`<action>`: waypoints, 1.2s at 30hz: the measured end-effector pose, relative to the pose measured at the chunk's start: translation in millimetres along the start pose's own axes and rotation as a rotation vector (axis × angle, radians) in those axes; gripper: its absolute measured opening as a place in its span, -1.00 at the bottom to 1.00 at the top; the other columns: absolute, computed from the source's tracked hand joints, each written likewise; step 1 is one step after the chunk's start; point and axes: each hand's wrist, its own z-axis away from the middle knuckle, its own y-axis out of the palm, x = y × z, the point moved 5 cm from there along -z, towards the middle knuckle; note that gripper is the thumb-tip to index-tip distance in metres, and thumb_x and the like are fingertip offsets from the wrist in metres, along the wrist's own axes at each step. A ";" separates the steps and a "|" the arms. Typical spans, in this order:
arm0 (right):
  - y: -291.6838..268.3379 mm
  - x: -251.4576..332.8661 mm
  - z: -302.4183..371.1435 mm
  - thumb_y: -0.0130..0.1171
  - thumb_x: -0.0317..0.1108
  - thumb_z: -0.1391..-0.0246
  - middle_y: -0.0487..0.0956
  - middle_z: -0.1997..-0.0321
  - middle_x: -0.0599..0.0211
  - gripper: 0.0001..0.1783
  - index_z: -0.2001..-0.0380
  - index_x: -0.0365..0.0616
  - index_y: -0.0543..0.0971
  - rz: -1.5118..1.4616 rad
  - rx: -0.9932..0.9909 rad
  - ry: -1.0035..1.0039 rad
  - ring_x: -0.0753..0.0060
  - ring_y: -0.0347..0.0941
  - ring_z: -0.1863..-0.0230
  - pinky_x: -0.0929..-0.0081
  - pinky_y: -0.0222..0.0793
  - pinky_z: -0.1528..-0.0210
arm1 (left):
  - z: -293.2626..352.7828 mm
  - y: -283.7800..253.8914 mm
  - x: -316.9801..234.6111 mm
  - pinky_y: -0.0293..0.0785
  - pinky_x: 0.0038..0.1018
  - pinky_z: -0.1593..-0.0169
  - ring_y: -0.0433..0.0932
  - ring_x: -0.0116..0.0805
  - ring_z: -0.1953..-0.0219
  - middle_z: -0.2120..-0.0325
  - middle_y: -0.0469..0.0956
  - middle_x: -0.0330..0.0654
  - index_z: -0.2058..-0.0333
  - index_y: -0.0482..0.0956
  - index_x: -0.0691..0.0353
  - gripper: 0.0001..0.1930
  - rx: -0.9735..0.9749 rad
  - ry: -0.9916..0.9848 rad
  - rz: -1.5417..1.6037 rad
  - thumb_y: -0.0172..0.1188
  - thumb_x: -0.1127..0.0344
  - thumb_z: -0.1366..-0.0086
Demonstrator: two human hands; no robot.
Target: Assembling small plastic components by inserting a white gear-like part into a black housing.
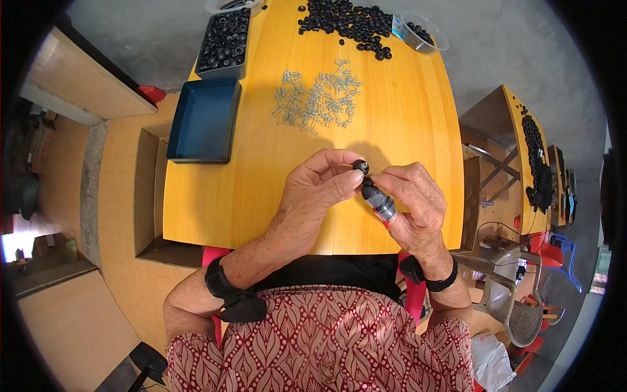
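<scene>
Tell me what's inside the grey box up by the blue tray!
Lots of small, round black pieces are inside the grey box. Only the top ones show; they cover the box's bottom and anything lying deeper.

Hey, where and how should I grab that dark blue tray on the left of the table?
Probably pinch the rim midway along the right long wall of the tray, coming from above and the right. It's open-topped with upright walls, and that side faces the tabletop, while a bin of black parts sits close beyond its far end.
</scene>
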 end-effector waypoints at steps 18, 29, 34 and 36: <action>5.0 -3.4 -1.1 0.34 -0.53 0.26 0.55 0.38 0.19 -0.71 0.34 -0.24 0.60 -0.043 -0.007 0.077 0.21 0.48 0.41 0.40 0.39 0.37 | -3.3 -7.7 1.5 0.50 -0.61 0.06 0.52 -0.53 0.19 0.23 0.54 -0.28 0.08 0.49 0.24 -0.73 -0.025 0.056 0.010 0.22 0.46 -0.23; 7.6 0.7 -3.8 0.31 -0.55 0.30 0.53 0.40 0.20 -0.66 0.31 -0.26 0.58 0.079 0.033 -0.064 0.21 0.47 0.42 0.37 0.38 0.36 | -3.5 -11.0 2.1 0.50 -0.62 0.10 0.52 -0.57 0.20 0.24 0.56 -0.29 0.09 0.51 0.22 -0.74 -0.053 0.064 0.004 0.24 0.45 -0.22; 7.1 0.0 -3.5 0.32 -0.55 0.29 0.54 0.39 0.21 -0.67 0.31 -0.25 0.58 0.079 0.039 -0.055 0.22 0.46 0.42 0.37 0.38 0.36 | -2.7 -7.8 0.7 0.47 -0.60 0.05 0.52 -0.55 0.18 0.24 0.56 -0.26 0.12 0.50 0.28 -0.76 -0.045 0.060 0.002 0.23 0.49 -0.22; 7.4 -1.7 -2.3 0.32 -0.55 0.30 0.54 0.39 0.21 -0.67 0.32 -0.25 0.58 0.058 0.027 -0.045 0.23 0.47 0.42 0.38 0.38 0.37 | -2.9 -7.2 0.1 0.44 -0.60 0.01 0.51 -0.54 0.17 0.23 0.56 -0.24 0.14 0.50 0.33 -0.78 -0.045 0.064 0.002 0.21 0.52 -0.22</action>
